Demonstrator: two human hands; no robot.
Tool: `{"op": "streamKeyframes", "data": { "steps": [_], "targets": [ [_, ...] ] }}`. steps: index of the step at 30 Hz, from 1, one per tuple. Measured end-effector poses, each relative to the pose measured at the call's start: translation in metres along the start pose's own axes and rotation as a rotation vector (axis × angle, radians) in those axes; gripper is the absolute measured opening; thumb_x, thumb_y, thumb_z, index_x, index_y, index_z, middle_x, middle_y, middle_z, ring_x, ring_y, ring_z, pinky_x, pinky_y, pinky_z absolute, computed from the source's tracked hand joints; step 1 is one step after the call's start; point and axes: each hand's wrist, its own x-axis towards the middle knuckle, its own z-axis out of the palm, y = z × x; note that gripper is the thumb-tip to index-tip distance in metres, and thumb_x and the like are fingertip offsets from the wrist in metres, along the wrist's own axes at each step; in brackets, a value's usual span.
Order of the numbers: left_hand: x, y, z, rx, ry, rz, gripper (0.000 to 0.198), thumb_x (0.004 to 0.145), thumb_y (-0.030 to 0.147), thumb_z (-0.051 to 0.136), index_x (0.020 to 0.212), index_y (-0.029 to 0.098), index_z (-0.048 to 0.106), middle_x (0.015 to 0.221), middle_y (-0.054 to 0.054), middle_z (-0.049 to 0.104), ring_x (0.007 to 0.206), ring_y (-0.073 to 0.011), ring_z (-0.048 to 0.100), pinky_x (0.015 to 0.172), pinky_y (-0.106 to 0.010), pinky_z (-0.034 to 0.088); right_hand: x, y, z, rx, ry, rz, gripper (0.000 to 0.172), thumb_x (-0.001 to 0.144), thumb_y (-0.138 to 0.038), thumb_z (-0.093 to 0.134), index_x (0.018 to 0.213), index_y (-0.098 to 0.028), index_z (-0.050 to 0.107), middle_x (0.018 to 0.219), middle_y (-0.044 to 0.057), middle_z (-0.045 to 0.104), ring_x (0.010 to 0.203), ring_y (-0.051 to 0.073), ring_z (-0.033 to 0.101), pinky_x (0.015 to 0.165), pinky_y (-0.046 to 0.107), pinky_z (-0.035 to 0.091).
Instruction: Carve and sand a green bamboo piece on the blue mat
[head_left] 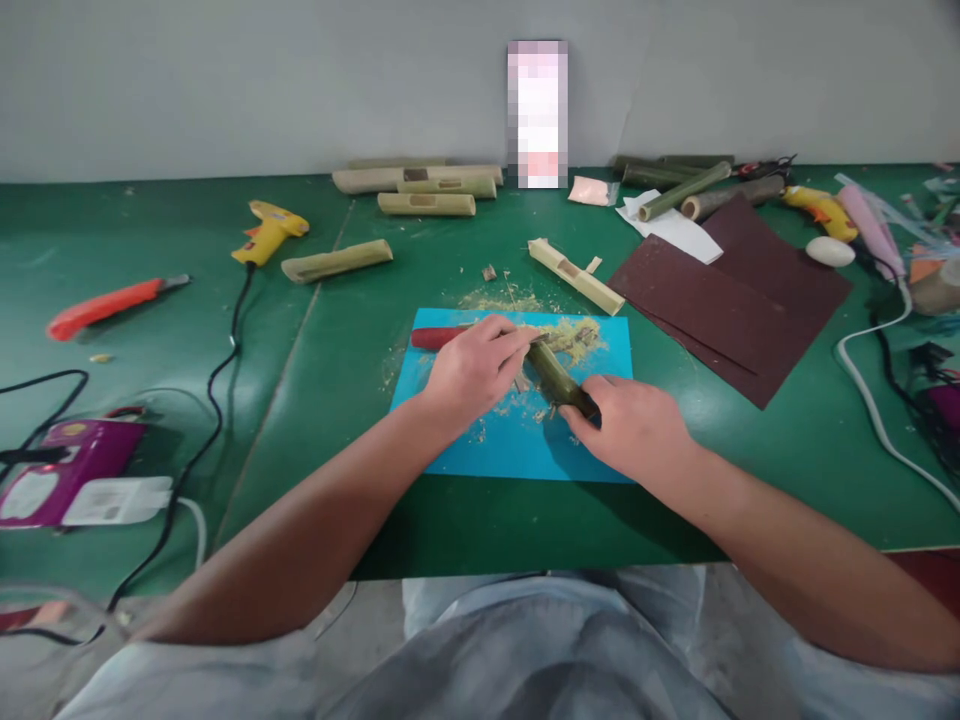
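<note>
Shirt (517, 665) nearest; right hand (634, 420) pinches bamboo (553, 374), left hand (480, 365) curls its fingers round a knife (435, 338), shavings (576, 338) just past their tips.

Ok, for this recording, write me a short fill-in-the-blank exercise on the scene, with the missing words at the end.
1. The tool handle in the left hand is coloured ____.
2. The right hand holds a bamboo piece coloured ____.
3. Shavings lie on a sheet coloured ____.
4. In the picture, the orange-red cutter lies to the ____ of the nearest yellow glue gun.

Missing words: red; green; blue; left.
</note>
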Motion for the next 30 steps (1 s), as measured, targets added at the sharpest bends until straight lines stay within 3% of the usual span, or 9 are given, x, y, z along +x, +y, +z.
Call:
{"op": "streamKeyframes", "data": {
  "steps": [7,12,16,20,27,30],
  "targets": [
    [-0.004,0.0,-0.004,0.139,0.001,0.075,0.032,0.102,0.03,0.047,0.119,0.019,0.072,0.095,-0.009,0.069,0.084,-0.0185,0.066,0.066,-0.027,0.051,0.0,0.002,0.001,0.015,-0.001,-0.006,0.031,0.095,-0.047,0.051,0.088,-0.019,0.063,0.083,0.004,0.07,0.068,0.018,0.063,0.054,0.032,0.022],
    [-0.006,-0.004,-0.001,-0.086,-0.072,0.082,0.031,0.1,0.029,0.051,0.123,0.02,0.069,0.099,-0.008,0.072,0.087,-0.0183,0.068,0.075,-0.029,0.055,0.0,0.001,0.001,0.025,-0.006,-0.016,0.031,0.095,-0.047,0.051,0.089,-0.019,0.063,0.083,0.004,0.07,0.07,0.018,0.064,0.054,0.032,0.023],
    [-0.004,-0.004,0.001,-0.218,-0.025,0.079,0.027,0.098,0.026,0.054,0.118,0.019,0.071,0.097,-0.007,0.074,0.086,-0.0173,0.069,0.078,-0.03,0.056,-0.001,0.0,0.001,0.018,-0.01,-0.013,0.031,0.095,-0.047,0.052,0.09,-0.019,0.063,0.083,0.005,0.07,0.07,0.019,0.063,0.054,0.033,0.023],
    [-0.003,-0.004,0.004,-0.21,0.033,0.101,0.023,0.096,0.025,0.058,0.112,0.018,0.073,0.1,-0.008,0.073,0.09,-0.0173,0.069,0.08,-0.029,0.057,-0.001,0.0,0.002,0.014,-0.001,-0.011,0.031,0.094,-0.047,0.053,0.089,-0.018,0.063,0.081,0.004,0.069,0.068,0.019,0.063,0.054,0.033,0.022],
    [-0.005,-0.01,0.004,-0.202,-0.011,0.129,0.028,0.1,0.026,0.051,0.117,0.017,0.072,0.096,-0.008,0.074,0.086,-0.0168,0.069,0.077,-0.029,0.056,0.001,0.0,0.001,0.029,-0.027,-0.007,0.031,0.094,-0.047,0.052,0.089,-0.018,0.062,0.082,0.004,0.069,0.068,0.019,0.063,0.053,0.032,0.022],
    [-0.006,-0.011,0.003,-0.097,-0.005,0.145,0.031,0.101,0.026,0.048,0.121,0.017,0.07,0.095,-0.008,0.074,0.085,-0.0174,0.07,0.075,-0.028,0.056,0.001,0.001,0.002,0.027,-0.019,-0.001,0.031,0.094,-0.048,0.052,0.089,-0.019,0.062,0.082,0.004,0.07,0.069,0.019,0.063,0.053,0.033,0.021]
  ]
}}
